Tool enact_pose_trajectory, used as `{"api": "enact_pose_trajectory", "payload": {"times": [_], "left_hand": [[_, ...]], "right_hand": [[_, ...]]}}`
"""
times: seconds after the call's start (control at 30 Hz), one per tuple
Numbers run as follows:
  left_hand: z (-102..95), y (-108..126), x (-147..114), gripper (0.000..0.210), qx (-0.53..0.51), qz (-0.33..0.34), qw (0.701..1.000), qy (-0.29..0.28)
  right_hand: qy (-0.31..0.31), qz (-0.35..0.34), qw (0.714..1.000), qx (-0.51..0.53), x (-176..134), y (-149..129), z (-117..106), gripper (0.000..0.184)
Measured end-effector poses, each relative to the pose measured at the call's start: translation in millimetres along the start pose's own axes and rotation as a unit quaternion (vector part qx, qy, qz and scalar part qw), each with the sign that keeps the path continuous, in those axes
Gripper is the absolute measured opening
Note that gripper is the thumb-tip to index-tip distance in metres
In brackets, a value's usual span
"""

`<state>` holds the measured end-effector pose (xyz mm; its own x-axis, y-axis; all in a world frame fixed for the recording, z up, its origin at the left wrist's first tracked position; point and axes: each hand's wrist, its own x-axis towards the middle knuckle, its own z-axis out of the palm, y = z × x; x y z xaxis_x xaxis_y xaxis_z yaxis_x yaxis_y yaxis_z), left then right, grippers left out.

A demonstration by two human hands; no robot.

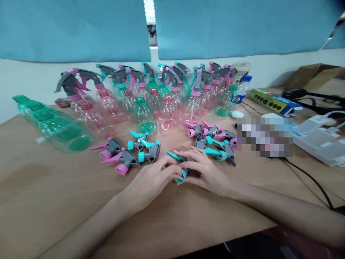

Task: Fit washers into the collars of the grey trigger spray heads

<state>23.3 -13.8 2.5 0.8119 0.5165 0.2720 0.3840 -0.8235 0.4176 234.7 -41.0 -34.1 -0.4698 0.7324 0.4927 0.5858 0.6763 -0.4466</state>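
A grey and teal trigger spray head (181, 175) is held low over the table between both hands. My left hand (159, 175) pinches its teal collar from the left. From the right, my right hand (202, 166) wraps its fingers round the grey body, hiding part of it. Left of the hands lie loose spray heads, among them a pink one (124, 162) and a teal one (149, 153). More loose heads lie to the right, including a teal one (222, 154) beside my right fingers. Just beyond stand an uncapped green bottle (145, 117) and an uncapped pink bottle (169, 114).
Several bottles with spray heads fitted, such as a pink one (194, 106), stand along the wall. Uncapped green bottles (59, 127) stand at left. At right are a Pepsi bottle (242, 90), a blue-yellow box (273, 101), a white plastic organiser (320, 138) and a black cable (309, 176).
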Motion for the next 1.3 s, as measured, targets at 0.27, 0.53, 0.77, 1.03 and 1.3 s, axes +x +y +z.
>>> {"api": "enact_pose_trajectory", "payload": {"times": [0.27,0.53,0.77,1.03,1.3], "left_hand": [[4.0,3.5,-0.6,0.026,0.091,-0.003,0.996,-0.007],[10.3,-4.2,-5.0,0.019,0.056,-0.009,0.998,0.037],[18.3,-4.4,-7.9,0.011,-0.045,-0.07,0.976,0.199],[12.8,-5.2,-3.8,0.02,-0.038,-0.096,0.975,0.198],[13.7,0.5,-6.4,0.02,-0.086,-0.173,0.969,0.152]], "right_hand": [[0.006,0.0,1.0,0.002,1.3,-1.5,-0.5,0.017],[0.0,0.044,0.999,0.032,2.0,2.0,-2.2,0.026],[0.016,0.122,0.987,0.108,2.2,-3.1,-6.8,0.023],[0.016,0.127,0.985,0.117,1.8,-5.2,-6.8,0.024],[0.017,0.127,0.985,0.115,0.9,-3.8,-6.3,0.025]]}}
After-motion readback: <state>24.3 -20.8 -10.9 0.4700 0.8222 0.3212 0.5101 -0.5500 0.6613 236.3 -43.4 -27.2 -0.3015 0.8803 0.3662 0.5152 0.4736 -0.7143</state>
